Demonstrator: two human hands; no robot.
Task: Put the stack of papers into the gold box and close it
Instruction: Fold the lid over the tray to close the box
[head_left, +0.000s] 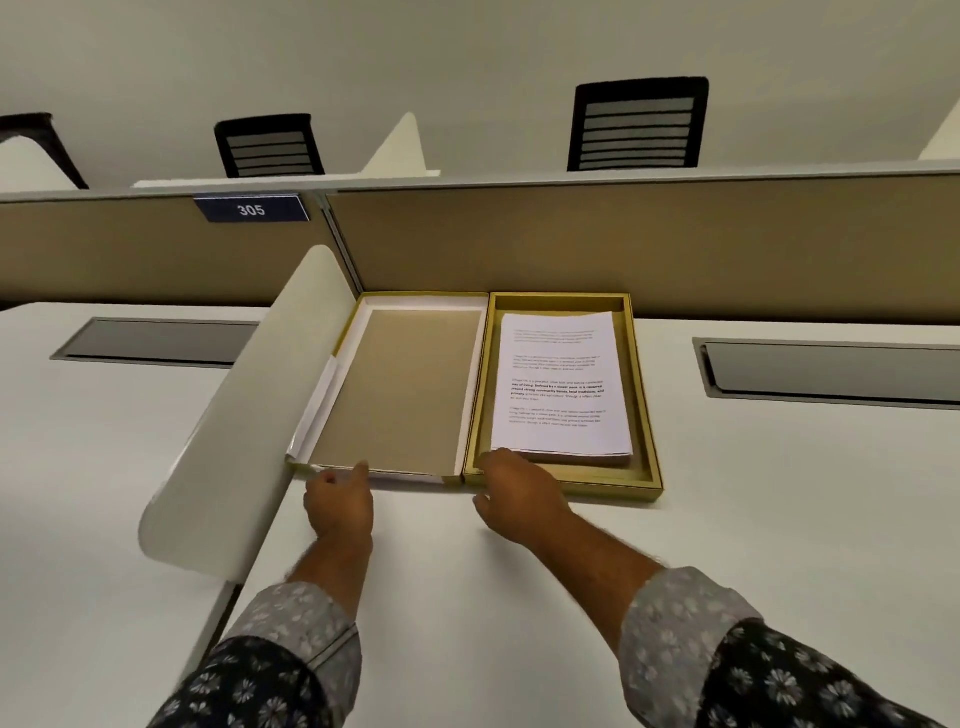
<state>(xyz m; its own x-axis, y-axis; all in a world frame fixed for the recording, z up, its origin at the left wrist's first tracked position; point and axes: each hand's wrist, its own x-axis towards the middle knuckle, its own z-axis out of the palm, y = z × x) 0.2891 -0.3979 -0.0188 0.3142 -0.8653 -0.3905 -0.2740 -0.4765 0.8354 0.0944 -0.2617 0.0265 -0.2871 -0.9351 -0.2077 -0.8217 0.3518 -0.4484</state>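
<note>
At six o'clock, two forearms in rolled floral sleeves (291, 639) reach over the white desk (441, 597). The left hand (338, 503) rests its loosely curled fingers on the near edge of the open, brown-lined cardboard lid (400, 384) at eleven o'clock. The right hand (517, 493) touches the near rim of the shallow gold cardboard box (644, 415) at one o'clock, fingers relaxed, gripping nothing. The white stack of printed papers (561, 384) lies flat inside that box. At twelve o'clock stands a tan partition (623, 244); black chairs (639, 124) lie beyond.
</note>
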